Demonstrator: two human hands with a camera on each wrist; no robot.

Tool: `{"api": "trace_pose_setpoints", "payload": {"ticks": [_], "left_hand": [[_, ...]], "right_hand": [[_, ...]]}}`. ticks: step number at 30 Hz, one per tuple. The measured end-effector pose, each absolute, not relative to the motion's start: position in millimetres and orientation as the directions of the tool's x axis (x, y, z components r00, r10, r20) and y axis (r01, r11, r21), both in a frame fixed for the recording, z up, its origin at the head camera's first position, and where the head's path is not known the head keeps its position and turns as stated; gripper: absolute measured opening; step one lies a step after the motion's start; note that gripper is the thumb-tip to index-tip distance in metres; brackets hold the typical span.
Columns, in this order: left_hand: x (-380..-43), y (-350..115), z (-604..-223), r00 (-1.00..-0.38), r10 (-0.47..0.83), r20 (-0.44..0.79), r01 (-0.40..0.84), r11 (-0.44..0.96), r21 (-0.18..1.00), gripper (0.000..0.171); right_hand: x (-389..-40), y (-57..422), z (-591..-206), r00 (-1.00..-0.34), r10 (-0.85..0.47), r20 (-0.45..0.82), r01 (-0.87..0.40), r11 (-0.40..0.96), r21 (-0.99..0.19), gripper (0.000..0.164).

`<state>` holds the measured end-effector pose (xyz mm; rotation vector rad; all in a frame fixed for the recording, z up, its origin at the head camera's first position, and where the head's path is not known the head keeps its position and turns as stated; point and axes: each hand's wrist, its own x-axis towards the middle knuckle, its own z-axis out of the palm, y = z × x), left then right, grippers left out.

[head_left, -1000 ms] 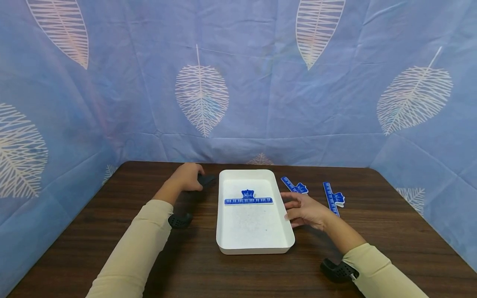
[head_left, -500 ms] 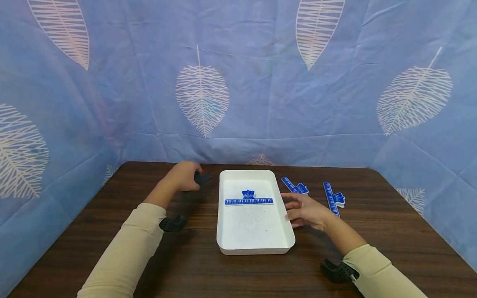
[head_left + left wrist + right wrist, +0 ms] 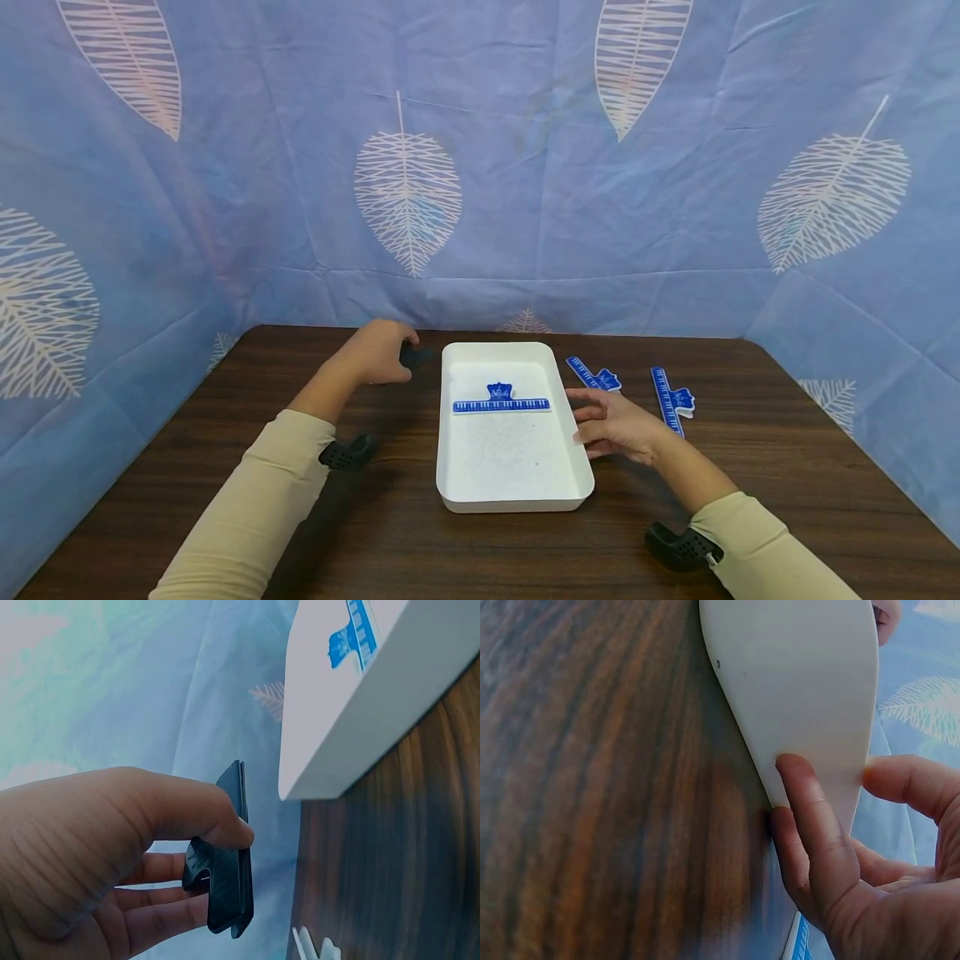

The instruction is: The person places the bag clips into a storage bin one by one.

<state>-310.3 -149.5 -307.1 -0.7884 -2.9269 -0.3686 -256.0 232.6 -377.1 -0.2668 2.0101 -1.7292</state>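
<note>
My left hand (image 3: 382, 354) pinches a black clip (image 3: 231, 870) between thumb and fingers, left of the white tray's far end. In the left wrist view the clip is seen edge-on, with the thumb along its long bar. My right hand (image 3: 615, 423) rests at the right wall of the white tray (image 3: 517, 504). In the right wrist view its fingertips (image 3: 799, 776) touch the outer wall and the thumb tip meets the rim. Inside the tray lies a blue clip (image 3: 501, 405) with a piano-key pattern.
Two more blue piano-key clips lie on the dark wooden table right of the tray: one (image 3: 592, 375) by its far corner, another (image 3: 667, 402) farther right. A small white-edged thing (image 3: 319, 946) lies below my left hand. A blue leaf-print cloth (image 3: 480, 208) hangs behind the table.
My left hand moved a little left with the black clip, then slightly back right and up. The right hand and the tray have stayed in place.
</note>
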Motion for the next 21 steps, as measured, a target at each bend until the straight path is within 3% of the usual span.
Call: {"api": "trace_pose_setpoints", "payload": {"ticks": [21], "left_hand": [[-305.3,-115.1,-293.0,-0.820,0.547,0.169,0.571,0.806,0.158,0.045]], "right_hand": [[-255.4,232.2,-375.6,-0.870,-0.440,-0.224,0.153,0.192,-0.969,0.087]]}}
